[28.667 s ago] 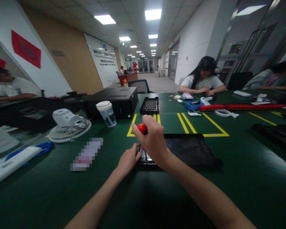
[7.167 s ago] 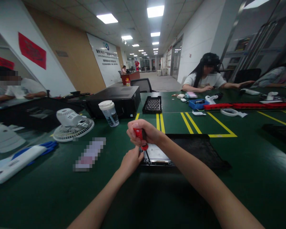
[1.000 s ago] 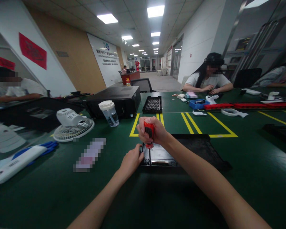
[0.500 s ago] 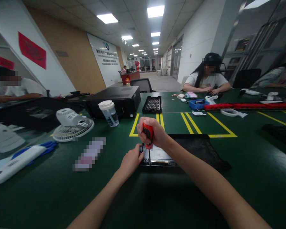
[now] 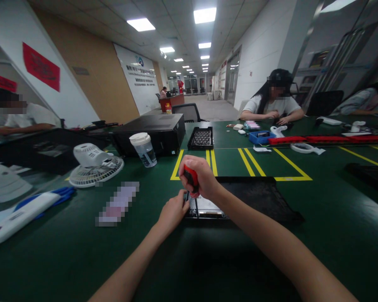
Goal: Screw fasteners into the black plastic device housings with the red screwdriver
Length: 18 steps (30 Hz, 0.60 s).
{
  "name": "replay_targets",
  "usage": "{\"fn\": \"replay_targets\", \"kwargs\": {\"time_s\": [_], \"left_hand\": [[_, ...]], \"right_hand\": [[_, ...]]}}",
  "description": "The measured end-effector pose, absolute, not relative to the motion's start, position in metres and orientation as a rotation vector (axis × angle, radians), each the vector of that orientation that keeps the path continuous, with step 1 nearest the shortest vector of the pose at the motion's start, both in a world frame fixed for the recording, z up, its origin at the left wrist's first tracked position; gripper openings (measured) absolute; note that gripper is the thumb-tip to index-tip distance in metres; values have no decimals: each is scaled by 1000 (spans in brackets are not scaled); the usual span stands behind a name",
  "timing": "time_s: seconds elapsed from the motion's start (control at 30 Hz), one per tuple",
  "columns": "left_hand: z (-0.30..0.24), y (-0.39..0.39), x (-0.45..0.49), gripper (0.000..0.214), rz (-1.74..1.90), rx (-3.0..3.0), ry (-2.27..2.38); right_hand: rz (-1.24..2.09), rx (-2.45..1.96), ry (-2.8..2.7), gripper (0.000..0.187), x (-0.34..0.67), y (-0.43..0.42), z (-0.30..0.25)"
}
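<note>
My right hand (image 5: pixel 201 174) is wrapped round the red and black handle of a screwdriver (image 5: pixel 190 179). The screwdriver stands almost upright, its shaft pointing down at the left end of a silver metal unit, perhaps a drive (image 5: pixel 209 207). This unit lies on the left part of a flat black panel (image 5: pixel 255 195) on the table. At the left edge of the unit and panel, my left hand (image 5: pixel 174 209) holds on with bent fingers, the thumb on the near side. My right hand and forearm hide part of the silver unit.
On the green table (image 5: pixel 113 251) stand a lidded plastic cup (image 5: pixel 145 151), a black computer case (image 5: pixel 151 130) and a black tray of screws or small parts (image 5: pixel 200 138). A white fan (image 5: pixel 96 165) lies left. A blue box (image 5: pixel 261 137) is at the back right, near a seated person (image 5: pixel 274 100).
My right hand has turned a little, and the screwdriver handle now leans slightly further left at the top. My left hand and the panel stay in place.
</note>
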<state>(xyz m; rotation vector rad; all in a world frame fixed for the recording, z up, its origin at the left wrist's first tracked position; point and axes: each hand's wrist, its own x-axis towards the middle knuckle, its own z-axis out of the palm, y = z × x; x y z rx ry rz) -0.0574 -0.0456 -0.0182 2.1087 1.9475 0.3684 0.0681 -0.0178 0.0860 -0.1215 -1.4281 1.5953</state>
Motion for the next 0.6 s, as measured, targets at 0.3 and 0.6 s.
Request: {"fn": "replay_targets", "kwargs": {"time_s": [0.3,0.6], "left_hand": [[-17,-45,-56,32,337,2100,1970],[-16,-46,-57,32,342,2109,1950]], "right_hand": [[1440,-269,-1380,22,63,-22,89],[1301,-403,-1333,21,59,-33,92]]}}
